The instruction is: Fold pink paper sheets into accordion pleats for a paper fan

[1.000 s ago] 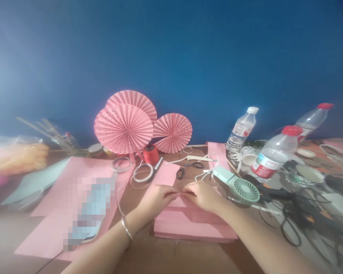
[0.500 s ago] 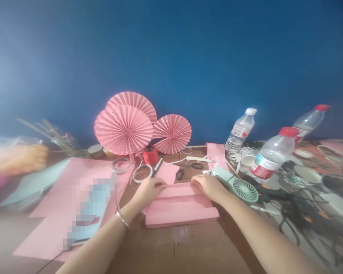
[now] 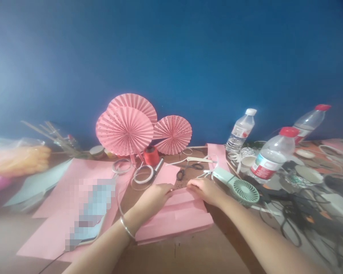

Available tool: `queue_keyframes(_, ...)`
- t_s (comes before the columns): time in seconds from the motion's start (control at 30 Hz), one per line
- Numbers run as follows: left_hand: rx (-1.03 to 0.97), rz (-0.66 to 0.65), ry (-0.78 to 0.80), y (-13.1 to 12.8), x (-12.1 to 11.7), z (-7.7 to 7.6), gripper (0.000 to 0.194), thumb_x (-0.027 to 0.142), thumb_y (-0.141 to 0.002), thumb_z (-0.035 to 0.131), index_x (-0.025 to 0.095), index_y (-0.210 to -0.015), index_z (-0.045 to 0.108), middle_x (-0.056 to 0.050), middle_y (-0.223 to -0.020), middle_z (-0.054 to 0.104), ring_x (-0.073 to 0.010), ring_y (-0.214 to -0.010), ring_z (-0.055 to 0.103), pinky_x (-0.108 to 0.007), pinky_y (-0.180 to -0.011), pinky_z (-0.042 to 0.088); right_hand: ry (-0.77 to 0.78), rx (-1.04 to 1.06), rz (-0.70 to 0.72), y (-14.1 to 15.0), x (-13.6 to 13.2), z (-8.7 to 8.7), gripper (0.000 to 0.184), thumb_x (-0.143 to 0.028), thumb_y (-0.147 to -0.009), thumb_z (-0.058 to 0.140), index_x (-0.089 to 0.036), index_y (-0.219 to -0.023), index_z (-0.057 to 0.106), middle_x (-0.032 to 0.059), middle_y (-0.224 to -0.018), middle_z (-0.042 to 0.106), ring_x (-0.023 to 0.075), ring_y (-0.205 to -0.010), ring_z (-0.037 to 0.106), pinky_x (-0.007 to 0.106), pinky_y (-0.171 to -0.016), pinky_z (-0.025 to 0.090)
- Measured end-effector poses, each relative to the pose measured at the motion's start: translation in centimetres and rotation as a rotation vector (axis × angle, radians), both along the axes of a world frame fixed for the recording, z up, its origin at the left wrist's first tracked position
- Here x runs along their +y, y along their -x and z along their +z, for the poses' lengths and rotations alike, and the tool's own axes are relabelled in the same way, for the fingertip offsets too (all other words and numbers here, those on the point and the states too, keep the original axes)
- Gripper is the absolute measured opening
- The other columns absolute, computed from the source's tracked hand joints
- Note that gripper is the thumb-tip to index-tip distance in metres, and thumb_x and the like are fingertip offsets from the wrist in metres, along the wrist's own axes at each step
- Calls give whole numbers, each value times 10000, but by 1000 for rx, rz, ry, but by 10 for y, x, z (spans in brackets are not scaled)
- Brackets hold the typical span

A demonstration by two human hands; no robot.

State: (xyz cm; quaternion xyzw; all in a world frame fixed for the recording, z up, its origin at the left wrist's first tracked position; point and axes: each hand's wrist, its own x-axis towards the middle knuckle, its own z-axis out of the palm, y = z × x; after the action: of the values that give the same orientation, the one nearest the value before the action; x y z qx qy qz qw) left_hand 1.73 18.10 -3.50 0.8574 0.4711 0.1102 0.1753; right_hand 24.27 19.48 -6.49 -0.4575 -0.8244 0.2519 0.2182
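Observation:
A pink sheet of paper (image 3: 174, 219) with crosswise folds lies on the wooden table in front of me. My left hand (image 3: 157, 197) grips the left part of its far edge, fingers curled and thumb hidden. At the right part of that same edge, my right hand (image 3: 207, 191) pinches the paper, its fingertips close to the left hand's. Just beyond the hands are black-handled scissors (image 3: 180, 175) and a small pink paper piece (image 3: 167, 174). A mint-green handheld fan (image 3: 236, 185) lies beside my right hand.
Pleated pink paper rosettes (image 3: 125, 131) stand against the blue wall. Before them sit a red thread spool (image 3: 151, 155) and a white tape roll (image 3: 143, 174). Pink sheets (image 3: 51, 201) and a blurred-out phone (image 3: 93, 213) lie left. Bottles (image 3: 274, 154) and tangled cables (image 3: 291, 217) crowd the right.
Both hands have come closer together along the paper's far edge. The folded sheet has shifted toward me and a little left, and now lies at a slant.

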Motion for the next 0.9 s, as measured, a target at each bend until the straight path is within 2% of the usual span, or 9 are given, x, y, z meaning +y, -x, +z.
queue_keyframes(0.07,-93,-3,59,-2,-1,0,216,234,-830,426,227,-953,603,-16,-899,656,-153,-783,586,-221,-691,398,21,37,16,3,-3,4,255,-367,-859,423,-222,-831,631,18,-813,662,162,-754,584,238,-660,376)
queue_keyframes(0.2,-151,0,88,1,2,-4,184,220,-809,457,209,-840,638,-2,-786,657,-143,-709,575,-212,-662,393,59,110,-6,5,-4,7,247,-438,-759,564,-211,-777,660,12,-766,663,160,-718,583,228,-642,379)
queue_keyframes(0.4,-222,-8,90,2,4,-9,186,211,-804,471,207,-829,656,0,-777,660,-132,-703,575,-198,-661,391,134,104,-48,2,0,1,276,-437,-769,539,-200,-729,674,7,-700,657,152,-655,573,229,-607,379)
queue_keyframes(0.6,-227,-31,102,1,2,-5,190,175,-794,478,209,-823,663,10,-775,667,-123,-707,584,-187,-661,391,126,-17,-8,-3,2,3,250,-360,-817,472,-199,-749,650,1,-680,643,142,-631,569,221,-579,368)
queue_keyframes(0.73,-198,-37,103,-4,-3,-5,189,183,-797,480,215,-821,664,8,-806,674,-130,-736,591,-195,-673,392,15,-165,25,5,-9,17,197,-314,-810,481,-227,-791,656,21,-775,662,170,-717,580,240,-614,364)
queue_keyframes(0.83,-169,-40,98,-9,-7,-10,183,205,-804,478,220,-817,660,4,-804,672,-143,-743,588,-210,-670,391,-71,-155,97,18,-19,25,157,-289,-785,524,-249,-875,645,16,-863,659,177,-795,576,246,-668,366)
queue_keyframes(0.9,-158,-43,89,-11,-9,-12,182,207,-806,474,228,-815,655,9,-799,669,-145,-743,584,-216,-668,388,-68,-158,85,24,-23,25,144,-250,-783,514,-230,-843,644,19,-832,654,172,-781,575,240,-660,365)
